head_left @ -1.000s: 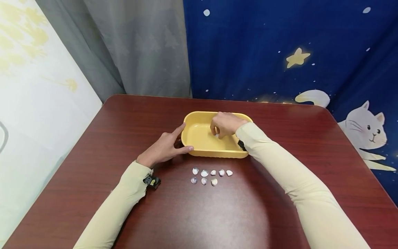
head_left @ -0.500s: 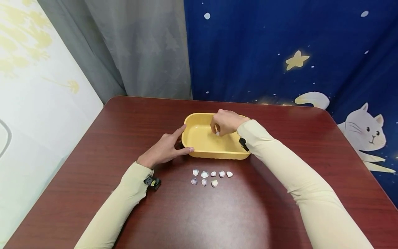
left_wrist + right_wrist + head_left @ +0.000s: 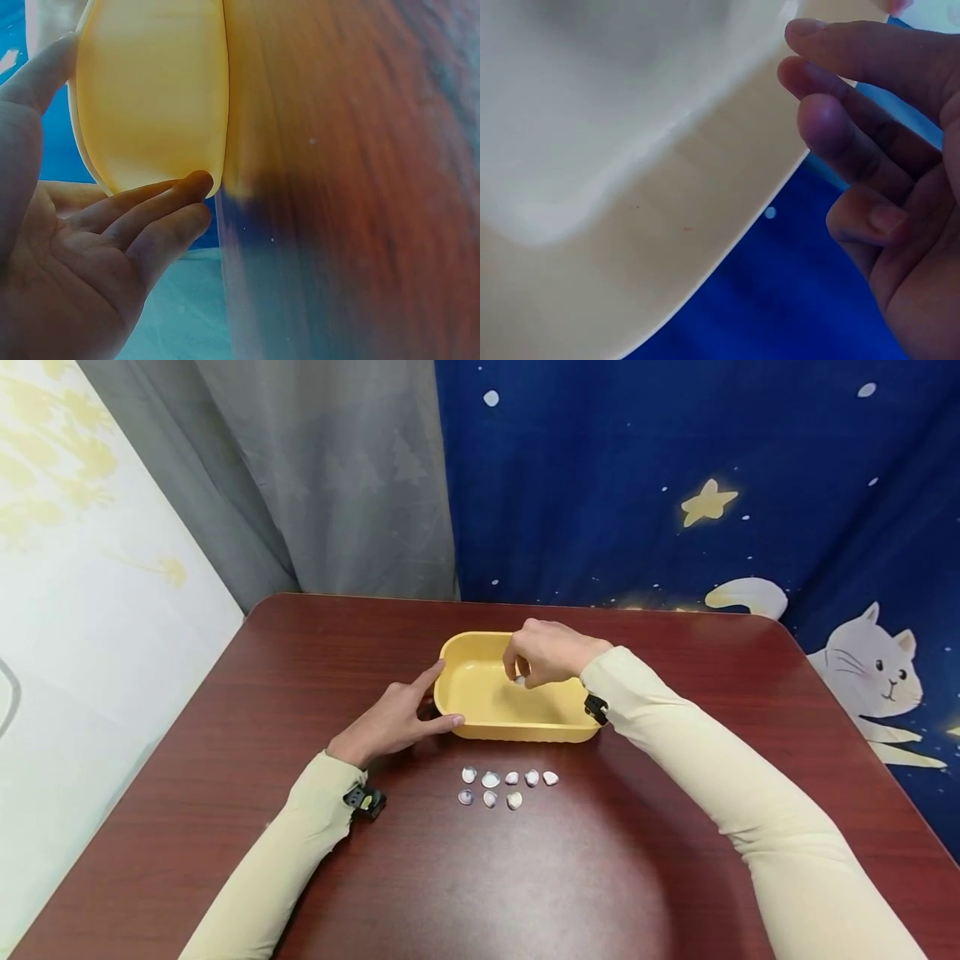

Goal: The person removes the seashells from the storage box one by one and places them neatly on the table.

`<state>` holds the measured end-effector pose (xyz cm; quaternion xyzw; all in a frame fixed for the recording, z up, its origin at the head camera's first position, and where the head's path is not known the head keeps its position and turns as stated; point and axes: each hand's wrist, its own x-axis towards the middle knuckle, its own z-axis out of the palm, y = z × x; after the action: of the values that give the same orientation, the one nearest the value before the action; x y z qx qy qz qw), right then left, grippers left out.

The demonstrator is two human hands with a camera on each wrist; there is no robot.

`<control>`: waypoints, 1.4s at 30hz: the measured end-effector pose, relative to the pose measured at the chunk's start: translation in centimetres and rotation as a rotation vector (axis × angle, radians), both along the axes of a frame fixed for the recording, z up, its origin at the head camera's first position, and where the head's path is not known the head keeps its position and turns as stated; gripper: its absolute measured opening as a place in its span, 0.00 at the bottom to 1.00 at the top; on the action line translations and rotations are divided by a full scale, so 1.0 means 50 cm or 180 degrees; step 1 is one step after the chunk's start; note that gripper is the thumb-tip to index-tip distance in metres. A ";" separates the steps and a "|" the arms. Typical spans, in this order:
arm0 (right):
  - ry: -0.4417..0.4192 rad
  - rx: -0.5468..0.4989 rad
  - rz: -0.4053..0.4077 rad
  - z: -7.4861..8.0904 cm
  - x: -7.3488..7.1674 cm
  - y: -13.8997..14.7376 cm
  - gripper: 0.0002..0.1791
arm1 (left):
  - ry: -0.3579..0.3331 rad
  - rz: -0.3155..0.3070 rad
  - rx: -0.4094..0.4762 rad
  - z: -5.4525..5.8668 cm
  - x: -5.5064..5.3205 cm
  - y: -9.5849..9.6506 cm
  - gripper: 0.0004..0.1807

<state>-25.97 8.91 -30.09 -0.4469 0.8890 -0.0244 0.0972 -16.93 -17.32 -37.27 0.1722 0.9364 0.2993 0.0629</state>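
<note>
A yellow plastic basin (image 3: 517,732) stands on the table. My left hand (image 3: 393,717) lies against its left end, fingers fairly straight, with the thumb along the front corner. In the left wrist view those fingers (image 3: 172,199) touch the basin wall. Over the basin's inside, my right hand (image 3: 551,650) pinches a small white shell (image 3: 520,680) between thumb and fingertips. The right wrist view shows the other fingers of that hand (image 3: 885,142) loosely bent. In front of the basin lie two rows of small shells, among them a white one (image 3: 491,780) and a cream one (image 3: 513,801).
The dark red wooden table (image 3: 337,635) has rounded far corners. Behind it hang a grey curtain (image 3: 352,485) and a blue curtain (image 3: 570,485) with star and cat pictures. A white patterned surface (image 3: 82,635) borders the left.
My right hand has risen slightly with the shell, and its wrist has shifted a little right. The left hand stays at the basin, and the shell rows are unchanged.
</note>
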 end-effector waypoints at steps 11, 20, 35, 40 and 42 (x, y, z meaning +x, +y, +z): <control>0.0157 -0.0315 0.0078 0.024 0.067 0.036 0.04 | -0.0004 0.0008 -0.0045 0.000 0.000 0.001 0.58; 0.0469 -0.0647 0.0166 -0.002 0.125 0.073 0.08 | 0.0048 -0.0005 -0.0019 -0.001 -0.001 0.001 0.57; 0.0452 -0.1127 0.0505 -0.066 0.222 0.104 0.06 | -0.0002 -0.0001 -0.0078 0.008 0.000 0.001 0.59; 0.0336 -0.0996 0.0494 -0.092 0.236 0.100 0.08 | -0.0009 -0.0016 -0.0110 0.012 0.000 0.002 0.59; 0.0308 -0.0934 0.0516 -0.103 0.241 0.098 0.09 | -0.0021 -0.0020 -0.0137 0.011 0.000 0.003 0.59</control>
<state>-13.95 13.83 -35.24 -0.5272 0.8405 -0.1244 -0.0103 -16.94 -17.18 -36.70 0.1728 0.9418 0.2795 0.0707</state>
